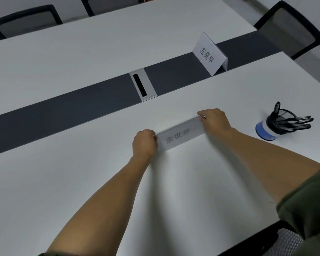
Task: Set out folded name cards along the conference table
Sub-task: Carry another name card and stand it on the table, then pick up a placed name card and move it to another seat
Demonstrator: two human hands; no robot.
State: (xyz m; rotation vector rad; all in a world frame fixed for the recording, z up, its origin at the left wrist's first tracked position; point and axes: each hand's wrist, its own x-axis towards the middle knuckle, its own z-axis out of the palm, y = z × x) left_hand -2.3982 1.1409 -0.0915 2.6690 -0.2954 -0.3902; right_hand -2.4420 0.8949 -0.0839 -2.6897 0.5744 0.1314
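Head view looked down on a white paper name card (179,134), a long folded strip with grey printed characters on its near face, lying on the near half of the conference table (72,182). The left hand (144,144) pinched the card's left end, fingers curled closed around the paper edge; the right hand (215,121) gripped the right end the same way, thumb and fingers clamped on the fold. Both forearms were bare, with dark olive sleeves (307,200) pushed up near the elbows.

A second name card (209,54) stood upright as a tent on the dark strip (63,115) that ran down the table's middle, well apart from the held one, its black characters plain to read. A silver rectangular cable port (142,85) with a black slot was set into that strip. To the right of the hands, a round black mesh pen holder (277,124) on a blue and white base held several black pens.

The tabletop was smooth, matte and pale grey-white. Black mesh-backed chairs (290,28) stood along the far side and right end.
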